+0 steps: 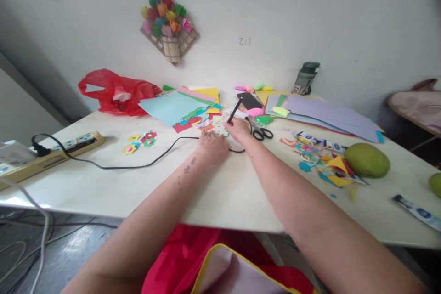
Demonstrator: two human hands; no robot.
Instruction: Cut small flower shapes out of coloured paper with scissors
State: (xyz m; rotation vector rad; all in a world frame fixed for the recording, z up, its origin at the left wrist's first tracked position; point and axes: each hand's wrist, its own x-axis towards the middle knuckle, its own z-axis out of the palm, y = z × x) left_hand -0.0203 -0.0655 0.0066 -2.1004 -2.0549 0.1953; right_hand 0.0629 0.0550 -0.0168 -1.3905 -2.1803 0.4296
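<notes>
My right hand (238,130) is closed around a black pen (234,110), which leans upward from the fingers. My left hand (212,146) lies on the white table (220,193) with its fingers spread, beside the right hand. At its fingertips is a small pale paper piece (223,132), partly covered. Black-handled scissors (262,134) lie just right of the right hand. Behind the hands are cut paper scraps (201,121) in several colours. Small paper flowers (148,138) sit to the left.
A black cable (134,167) runs from the power strip (69,149) past my hands. Coloured sheets (172,105), a red bag (120,94), a phone (250,100) and a bottle (306,78) stand or lie behind. Scraps (320,158) and a green fruit (367,160) are at the right.
</notes>
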